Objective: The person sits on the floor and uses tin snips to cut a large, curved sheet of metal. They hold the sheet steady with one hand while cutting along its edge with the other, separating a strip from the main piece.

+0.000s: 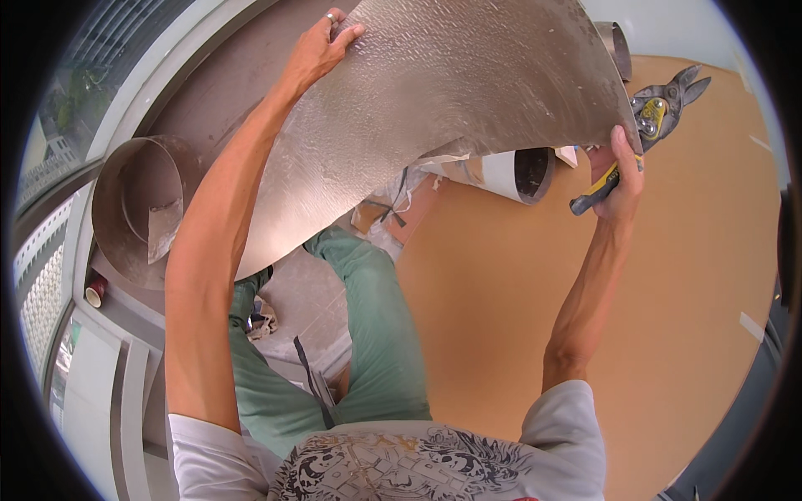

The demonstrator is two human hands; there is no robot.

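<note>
A large curved sheet of textured, shiny metal [418, 92] is held up in front of me, over my legs. My left hand [322, 52] pinches its upper left edge, with the thumb on the face turned toward me. At its lower right corner, my right hand [620, 179] has the thumb pressed against the sheet. The same hand holds a pair of tin snips [656, 121] with yellow and black handles. Their blades stick out past the sheet to the upper right, apart and with nothing between them. Some of the right fingers are hidden.
On the left stands a rolled metal cylinder [138, 213], near a small red roll [96, 291] by the window. A white tube [510, 175] lies partly under the sheet on the tan board [501, 309]. Behind the sheet's right edge is another metal roll [616, 50]. Scraps [388, 213] lie past my knees.
</note>
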